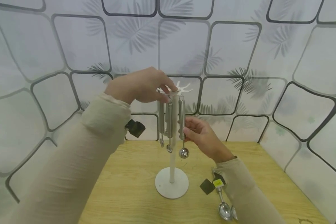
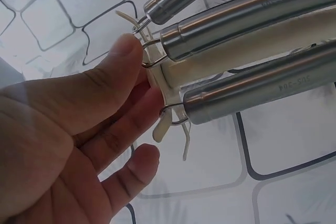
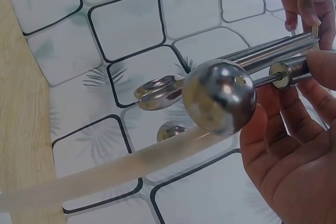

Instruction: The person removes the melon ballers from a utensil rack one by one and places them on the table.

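Note:
A white utensil stand (image 1: 172,183) with a round base and branching hooks stands upright on the table. My left hand (image 1: 145,85) grips its top, thumb and fingers about the hook plate, as the left wrist view shows. Several steel-handled utensils hang there by wire loops, among them a small-bowled one (image 1: 170,121). On the right side hangs a melon baller (image 1: 184,152) with a rounded steel bowl, its loop up at the hooks. My right hand (image 1: 203,135) holds its handle low down, between thumb and fingers. In the right wrist view the shiny bowl (image 3: 219,97) hides part of the utensils behind.
Steel spoons (image 1: 225,211) lie on the wooden table (image 1: 123,186) at the right front, partly covered by my right sleeve. Dark squarish pieces (image 1: 207,186) show by both wrists. Patterned cloth (image 1: 182,46) walls the table at the back and sides.

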